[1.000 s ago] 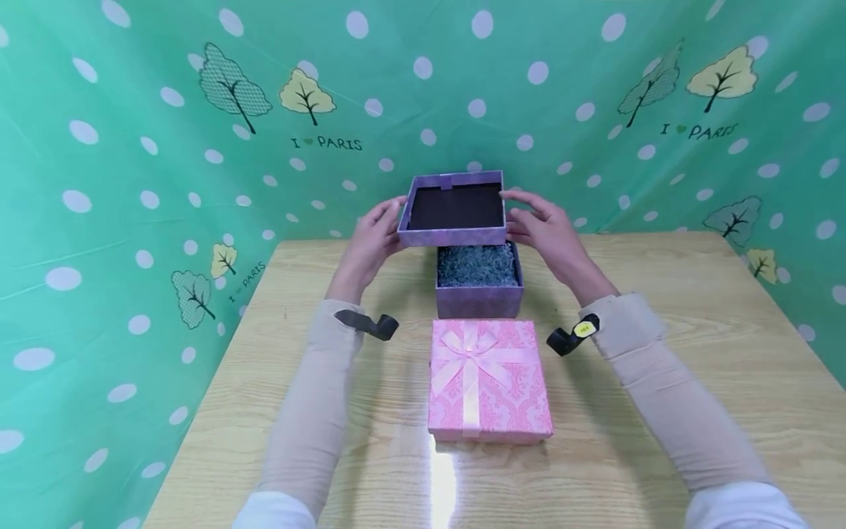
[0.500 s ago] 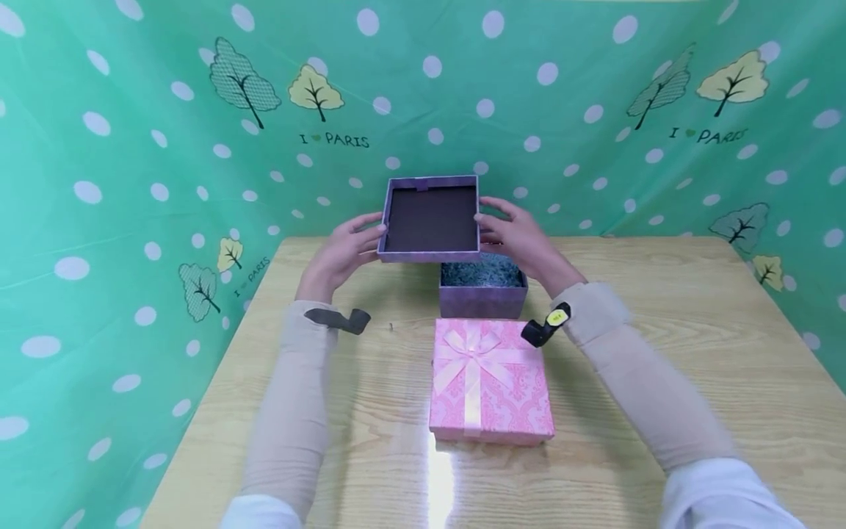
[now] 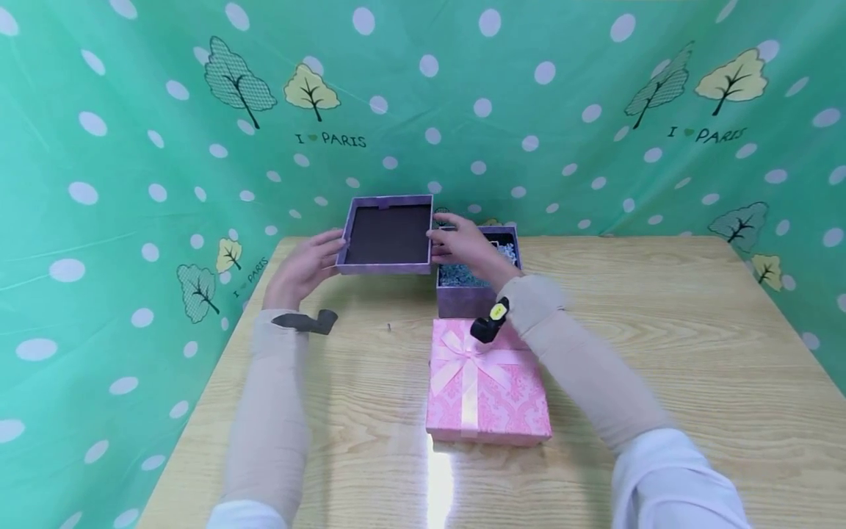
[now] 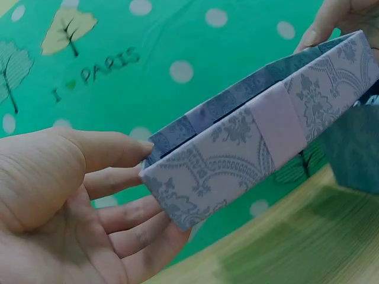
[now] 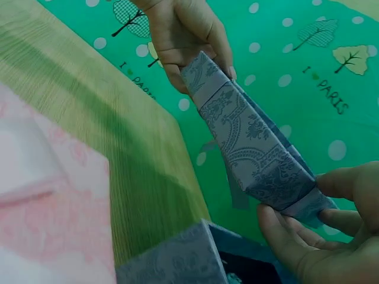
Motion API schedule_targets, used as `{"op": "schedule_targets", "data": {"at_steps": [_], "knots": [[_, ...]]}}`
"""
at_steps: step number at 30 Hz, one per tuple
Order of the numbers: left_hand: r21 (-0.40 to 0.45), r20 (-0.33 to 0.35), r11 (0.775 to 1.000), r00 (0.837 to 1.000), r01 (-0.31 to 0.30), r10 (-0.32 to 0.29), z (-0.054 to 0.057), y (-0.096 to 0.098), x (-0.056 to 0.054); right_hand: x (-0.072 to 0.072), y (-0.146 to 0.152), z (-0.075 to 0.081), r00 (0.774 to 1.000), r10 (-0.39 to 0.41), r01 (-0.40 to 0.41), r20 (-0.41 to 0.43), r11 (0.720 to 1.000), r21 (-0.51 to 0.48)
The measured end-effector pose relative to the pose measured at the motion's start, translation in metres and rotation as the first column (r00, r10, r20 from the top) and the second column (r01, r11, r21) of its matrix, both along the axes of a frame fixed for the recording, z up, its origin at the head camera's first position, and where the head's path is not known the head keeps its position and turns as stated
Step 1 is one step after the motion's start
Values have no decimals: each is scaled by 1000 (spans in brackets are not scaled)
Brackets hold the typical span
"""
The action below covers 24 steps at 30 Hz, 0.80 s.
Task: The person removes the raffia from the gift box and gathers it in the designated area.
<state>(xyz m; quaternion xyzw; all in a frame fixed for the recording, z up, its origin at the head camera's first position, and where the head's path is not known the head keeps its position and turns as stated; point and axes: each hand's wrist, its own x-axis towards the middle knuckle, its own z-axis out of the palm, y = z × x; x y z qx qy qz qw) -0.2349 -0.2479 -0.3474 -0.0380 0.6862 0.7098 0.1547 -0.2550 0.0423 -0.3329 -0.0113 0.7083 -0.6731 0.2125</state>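
A purple patterned box lid (image 3: 390,234), its dark hollow inside facing the head camera, hangs above the table between both hands. My left hand (image 3: 305,267) grips its left edge, the thumb over the rim and fingers beneath, as the left wrist view shows. On the opposite edge my right hand (image 3: 464,246) pinches the lid between thumb and fingers. Silvery scrollwork and a plain pale ribbon band (image 4: 280,125) cover the lid's side. Partly behind my right hand stands the uncovered purple box (image 3: 469,303), with bluish shredded filler (image 3: 459,275) inside; part of its contents is hidden.
A closed pink gift box (image 3: 489,408) with a ribbon bow sits in front of the purple box, under my right wrist. The wooden table (image 3: 370,411) ends at a green dotted curtain (image 3: 423,95). A tiny dark speck (image 3: 388,327) lies left of the boxes.
Both hands have carried the lid leftward and lower, from over the purple box to its left. More of that box's filler now shows. The pink box has stayed put.
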Motion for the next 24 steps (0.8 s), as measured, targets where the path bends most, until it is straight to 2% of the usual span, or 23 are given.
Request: {"op": "schedule_targets", "data": {"at_steps": [12,16,24], "knots": [[102,59,993,997,-62,56,-17,-27,5,-5,-42,-14,999,-3,5,53,1000,-25],[73,84,993,993,-88,82,-18,-30,8,-6,-54,-21,997,-6,8,75,1000,-26],[-50,155,991,979,-127,133,-22,-34,13,-5,-75,-30,996,-9,5,87,999,53]]}}
